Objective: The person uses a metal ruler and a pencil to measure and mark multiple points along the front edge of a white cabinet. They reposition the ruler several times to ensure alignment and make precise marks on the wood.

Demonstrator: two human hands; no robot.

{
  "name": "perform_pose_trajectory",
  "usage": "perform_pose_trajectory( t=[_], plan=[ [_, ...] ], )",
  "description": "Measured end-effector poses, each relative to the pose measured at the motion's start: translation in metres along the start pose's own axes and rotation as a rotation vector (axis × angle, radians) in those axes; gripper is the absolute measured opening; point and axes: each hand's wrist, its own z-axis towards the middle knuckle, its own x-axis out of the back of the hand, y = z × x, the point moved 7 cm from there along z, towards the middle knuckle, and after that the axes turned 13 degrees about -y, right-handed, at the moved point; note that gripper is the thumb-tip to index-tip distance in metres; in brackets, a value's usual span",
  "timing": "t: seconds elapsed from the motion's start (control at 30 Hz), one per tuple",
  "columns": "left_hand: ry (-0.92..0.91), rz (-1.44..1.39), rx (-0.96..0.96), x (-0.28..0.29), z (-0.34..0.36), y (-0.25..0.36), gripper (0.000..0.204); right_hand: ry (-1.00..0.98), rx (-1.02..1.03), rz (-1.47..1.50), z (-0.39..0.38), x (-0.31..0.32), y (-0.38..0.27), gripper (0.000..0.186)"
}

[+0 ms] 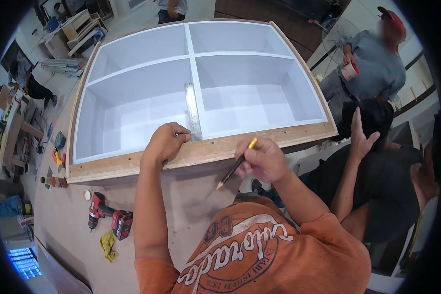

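A cabinet frame (220, 149) with a white interior and raw wood edges lies in front of me, split into compartments by white dividers. Along the middle divider rests a metal ruler (193, 111). My left hand (167, 141) is closed at the ruler's near end, thumb and fingers pinching it by the wooden edge. In my right hand (262, 160) is a dark pencil (230, 173), its sharpened tip pointing down and to the left, apart from the cabinet.
On the brown work surface (181, 191) at left lie a red cordless drill (108, 215), a yellow cloth (109, 246), a small bottle (58, 182) and a round lid (87, 195). A person in dark clothes (372, 191) is close at right; another in grey (372, 63) stands behind, holding a cup.
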Motion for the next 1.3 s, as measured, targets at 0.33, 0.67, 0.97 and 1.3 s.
perform_pose_trajectory(
  t=[0.33,0.67,0.97,1.3],
  plan=[
    [0.027,0.098,-0.092,-0.002,0.004,0.001,0.018,0.435,0.046,-0.517,0.020,0.074,0.007,0.006],
    [0.039,0.105,-0.075,-0.001,0.002,0.003,0.020,0.395,0.098,-0.235,0.017,0.075,0.011,0.017],
    [0.024,0.093,-0.062,-0.001,0.002,0.001,0.020,0.457,0.008,-0.600,0.013,0.067,0.009,0.019],
    [0.024,0.055,-0.117,-0.001,0.004,0.002,0.019,0.366,0.076,-1.073,0.031,0.025,0.006,0.014]
  ],
)
